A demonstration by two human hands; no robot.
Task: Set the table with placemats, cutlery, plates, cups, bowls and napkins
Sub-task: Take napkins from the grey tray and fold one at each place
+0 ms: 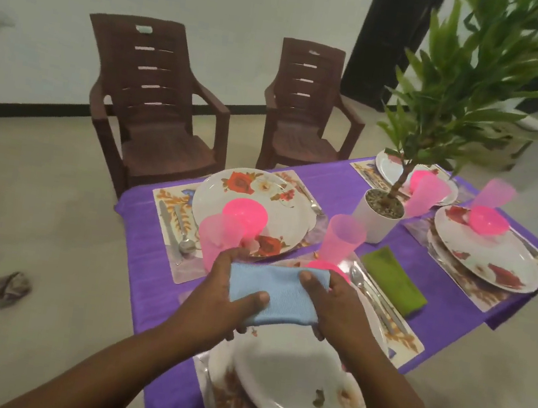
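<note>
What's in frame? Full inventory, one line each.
plates: four, white floral, one per placemat
placemats: four, floral, on purple tablecloth
cups: four, pink
bowls: four, pink, on plates
cutlery: steel, beside plates
green napkin: one, beside near setting
blue napkin: one, held over near plate
potted plant: one, white pot, table centre
chairs: two, brown, beyond table
rag: one, grey, on floor
left hand, right hand: fingers grip blue napkin

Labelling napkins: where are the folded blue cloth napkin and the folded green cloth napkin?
folded blue cloth napkin [277,295], head view, middle of its top face.
folded green cloth napkin [395,277], head view, centre of fold.
</note>
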